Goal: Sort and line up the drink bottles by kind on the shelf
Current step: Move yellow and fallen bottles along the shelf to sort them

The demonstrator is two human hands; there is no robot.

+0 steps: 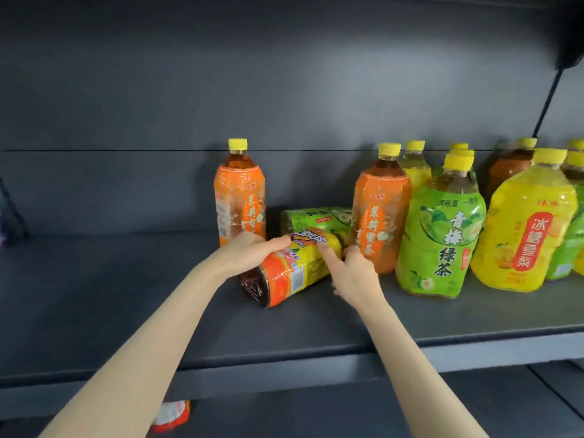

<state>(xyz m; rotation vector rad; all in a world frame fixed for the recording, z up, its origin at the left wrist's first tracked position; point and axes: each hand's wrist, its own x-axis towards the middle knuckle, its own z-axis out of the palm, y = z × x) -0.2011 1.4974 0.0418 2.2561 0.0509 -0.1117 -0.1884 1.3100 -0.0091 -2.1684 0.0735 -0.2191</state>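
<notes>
"青梅绿茶" on green bottle [441,235]

One wide-angle camera, worn on the head, faces a dark shelf [94,295] from close up, looking forward and slightly down. The left hand [249,251] and right hand [355,275] reach in from the bottom edge to a lying bottle [294,273] mid-frame.

A dark grey shelving unit [316,42] is filling the whole view. Its flat back panel [221,90] is catching a soft pale glow near the centre, and a thin horizontal seam [110,150] is running across it. The shelf board [94,295] is stretching left to right behind a paler front lip [474,355] (looking slightly curved here). At far right a black bracket [550,99] is slanting upward, and a lower board [489,406] is showing beneath.
</notes>
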